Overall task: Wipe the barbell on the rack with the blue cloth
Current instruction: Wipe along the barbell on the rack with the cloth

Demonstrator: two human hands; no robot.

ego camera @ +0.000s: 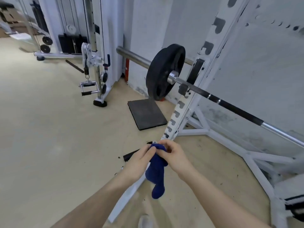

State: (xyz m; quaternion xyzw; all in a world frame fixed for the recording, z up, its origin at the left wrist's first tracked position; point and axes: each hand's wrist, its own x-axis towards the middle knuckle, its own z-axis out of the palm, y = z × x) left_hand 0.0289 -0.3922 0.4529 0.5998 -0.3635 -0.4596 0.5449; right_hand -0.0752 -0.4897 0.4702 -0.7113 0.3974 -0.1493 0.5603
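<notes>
Holding the cloth point(156, 168) with both hands, lower centre of the frame. Our left hand point(139, 160) has its fingers curled onto the cloth's top edge; our right hand point(171, 155) pinches the same bunched top from the other side, fingers bent round it. The blue cloth hangs down between our wrists, crumpled, with its lower end loose below the hands.

We see the bar point(230, 104) well above and right of the hands, running from upper centre down to the right edge. It sits in a hook on the white rack point(212, 51), whose upright crosses the frame diagonally. A black plate point(162, 71) is on the bar's sleeve, left of the upright. The shaft right of the hook looks dark, then turns bare metal near the right edge. Cloth and bar are apart, no contact.

A dark mat point(146, 114) lies on the beige floor point(49, 129) below the plate. A cable machine point(92, 51) with a hanging handle stands at upper left. A small dark object sits on the floor just left of our left hand; we can't tell what it is.
</notes>
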